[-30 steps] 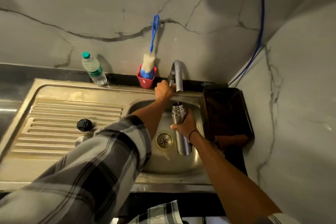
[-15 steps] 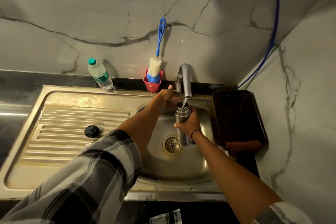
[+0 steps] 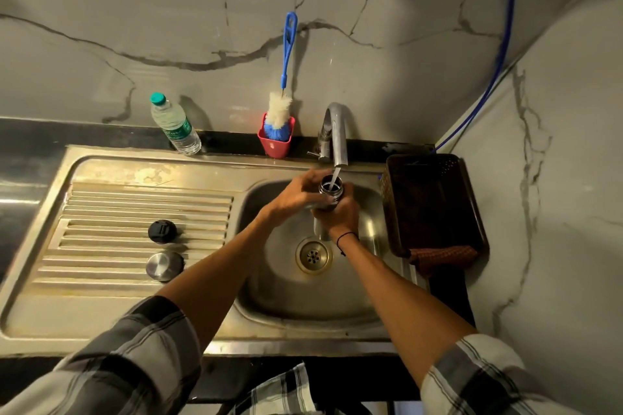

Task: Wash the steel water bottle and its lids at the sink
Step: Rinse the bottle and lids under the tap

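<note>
1. Black lid (image 3: 162,231) and steel lid (image 3: 164,265) lie on the drainboard (image 3: 101,209), near the basin's left edge;
2. left hand (image 3: 296,197) and right hand (image 3: 338,214) both grip the steel bottle (image 3: 331,190) over the basin, under the tap (image 3: 337,135); water runs into its mouth.

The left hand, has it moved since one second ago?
Yes. The left hand was at the tap's base; it now grips the bottle under the spout, nearer the right hand.

Open drainboard (image 3: 111,199) except two lids (image 3: 162,231); tap (image 3: 337,131), brush cup (image 3: 275,143), plastic bottle (image 3: 175,126) along the back; basket (image 3: 435,205) flanking right.
</note>
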